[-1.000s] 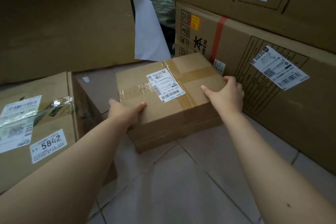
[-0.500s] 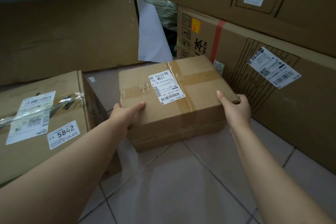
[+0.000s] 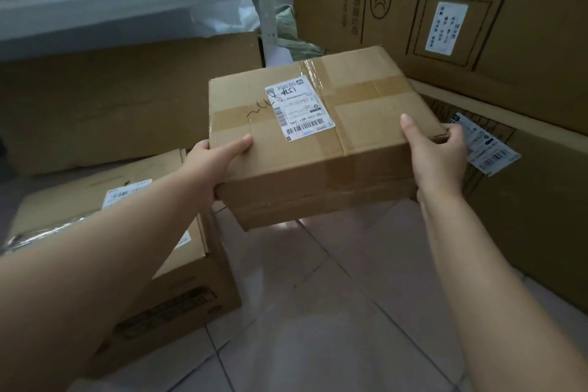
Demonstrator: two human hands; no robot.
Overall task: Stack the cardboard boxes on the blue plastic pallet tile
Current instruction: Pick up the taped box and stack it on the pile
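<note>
Both hands hold a taped cardboard box [image 3: 321,137] up off the tiled floor [image 3: 318,312], with a clear gap of air and a faint shadow beneath its bottom edge. The left hand [image 3: 216,165] grips the near left corner, thumb lying flat on the top face and the other fingers tucked under the side; the right hand [image 3: 436,156] clamps the right end, thumb on top and fingers wrapped round the far edge. The room for moving is narrow: just to the right of the held box stands a wall of large cartons [image 3: 477,25], the lower one [image 3: 541,200] carrying a white barcode sticker [image 3: 486,149] close behind the right hand. To the left, below the left forearm, a second carton [image 3: 143,232] sits on the floor, its top corner near the held box's underside. Behind, a long flat carton [image 3: 111,105] lies under a pale grey metal shelf [image 3: 121,6]. The open floor runs toward the viewer between the arms. The held box is plain brown corrugated board, shallow and rectangular, crossed by glossy brown tape in both directions, with a white shipping label [image 3: 299,108] and a pen scribble on top. The tiles are smooth, pale pinkish and slightly shiny, with dark grout lines.
</note>
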